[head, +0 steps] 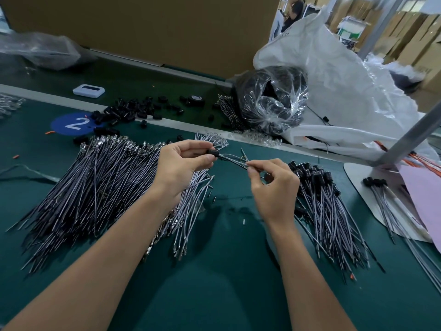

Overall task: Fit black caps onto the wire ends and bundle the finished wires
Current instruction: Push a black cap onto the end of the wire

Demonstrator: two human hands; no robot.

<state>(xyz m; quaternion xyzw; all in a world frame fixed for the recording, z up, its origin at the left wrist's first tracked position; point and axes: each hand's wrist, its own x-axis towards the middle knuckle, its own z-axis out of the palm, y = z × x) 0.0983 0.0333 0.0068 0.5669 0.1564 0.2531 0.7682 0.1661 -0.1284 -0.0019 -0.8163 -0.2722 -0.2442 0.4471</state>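
**Head view.** The capping step is in hand. The left hand point(183, 163) pinches a black cap point(213, 152) between thumb and fingertips. The right hand point(274, 185) pinches a thin grey wire point(232, 160) between thumb and forefinger, its other fingers curled. The wire spans the gap between the hands, above the green table point(214, 271), and its left end meets the cap; whether it is fully seated cannot be told. The next move probably calls for pressing wire and cap together along one axis, then laying the piece on the capped pile point(329, 204) at right. A fan of uncapped wires point(95, 182) lies at left, with loose caps point(133, 111) beyond it.
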